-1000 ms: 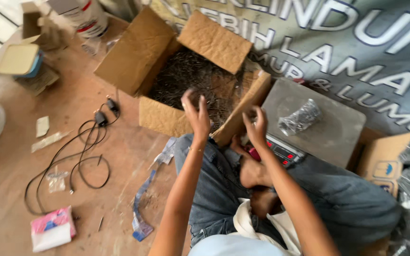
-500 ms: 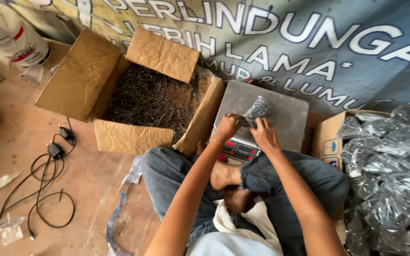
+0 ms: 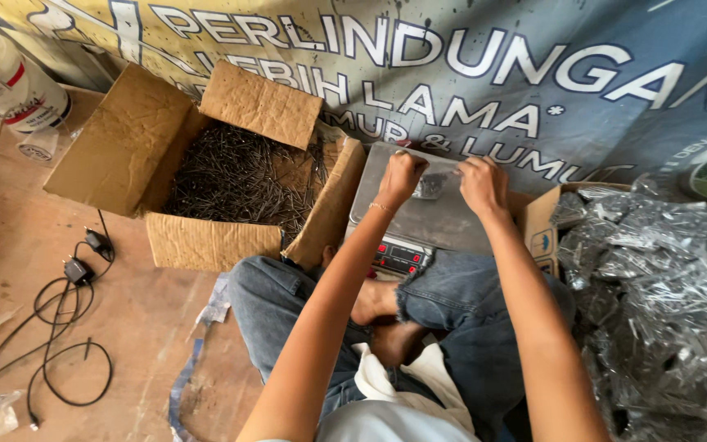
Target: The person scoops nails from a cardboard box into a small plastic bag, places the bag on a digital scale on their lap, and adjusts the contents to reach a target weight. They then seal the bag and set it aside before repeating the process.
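1. Grey-blue printed banner (image 3: 533, 98) covers the wall behind everything.
2. Clear plastic bags of dark nails (image 3: 664, 311) are heaped at the right, spilling from a small carton (image 3: 540, 237).
3. Brown cardboard box (image 3: 165, 155), flaps open, lies left of the scale, full of loose dark nails (image 3: 235, 176).
4. Metal weighing scale (image 3: 419, 217) sits on the floor before the person's crossed legs, its platform flat, the red display facing them.
5. Both arms reach forward over the knees. The left hand (image 3: 401, 176) and right hand (image 3: 483, 184) meet above the platform, fingers closed, pinching a small clear bag of nails (image 3: 433, 185) between them. Its long axis runs left to right, hand to hand.
6. Black cable and adapters (image 3: 75, 286) lie on the floor, far left.
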